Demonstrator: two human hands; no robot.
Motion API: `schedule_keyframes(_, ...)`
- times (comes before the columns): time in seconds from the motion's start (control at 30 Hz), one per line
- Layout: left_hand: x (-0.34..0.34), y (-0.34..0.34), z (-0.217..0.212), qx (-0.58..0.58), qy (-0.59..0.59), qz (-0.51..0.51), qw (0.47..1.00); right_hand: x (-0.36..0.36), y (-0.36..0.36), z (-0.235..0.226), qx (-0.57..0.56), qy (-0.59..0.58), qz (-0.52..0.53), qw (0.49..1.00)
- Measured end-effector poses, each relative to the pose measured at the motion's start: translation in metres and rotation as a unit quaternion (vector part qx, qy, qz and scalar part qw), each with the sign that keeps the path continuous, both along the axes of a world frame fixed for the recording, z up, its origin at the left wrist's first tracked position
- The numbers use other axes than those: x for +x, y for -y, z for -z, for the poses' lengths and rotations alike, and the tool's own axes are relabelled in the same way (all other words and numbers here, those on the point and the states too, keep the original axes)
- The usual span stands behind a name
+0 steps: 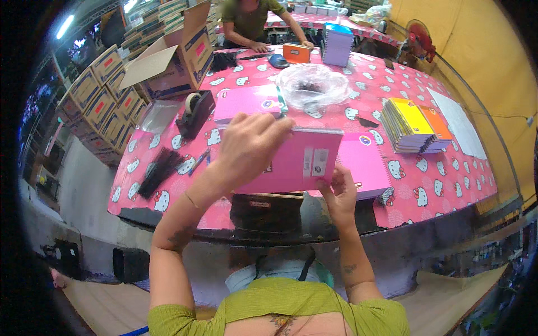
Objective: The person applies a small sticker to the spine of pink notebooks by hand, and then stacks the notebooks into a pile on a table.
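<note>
A pink-covered notebook is held up in front of me, tilted, its page edges along the top and a white label on its cover. My right hand grips its lower right corner between thumb and fingers. Across its upper left part, my left hand is closed, its fingertips at the top edge. Whatever those fingers pinch is hidden. Behind lies a stack of pink notebooks; another pink spiral notebook stack sits to the right, partly covered by the held one.
A tape dispenser, a bundle of black strands and an open carton are on the left. Yellow spiral notebooks lie right. Beyond a clear plastic bag, a co-worker's hand touches an orange notebook.
</note>
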State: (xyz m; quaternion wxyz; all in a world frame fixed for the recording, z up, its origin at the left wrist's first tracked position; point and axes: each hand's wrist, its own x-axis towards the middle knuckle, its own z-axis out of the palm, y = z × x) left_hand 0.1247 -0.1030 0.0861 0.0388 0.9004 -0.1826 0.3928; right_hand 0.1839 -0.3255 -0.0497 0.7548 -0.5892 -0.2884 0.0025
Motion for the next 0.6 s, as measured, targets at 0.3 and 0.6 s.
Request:
schedule_keyframes(0.3, -0.039, 0.017, 0.013, 0.052, -0.051, -0.005, 0.997, -0.017, -0.002, 0.033, -0.074, -0.033, 0.003, 0.997)
schedule_keyframes(0.6, -0.069, 0.000, 0.090, 0.073, -0.060, -0.114, 0.989, -0.026, -0.023, 0.043, -0.123, 0.031, -0.089, 0.988)
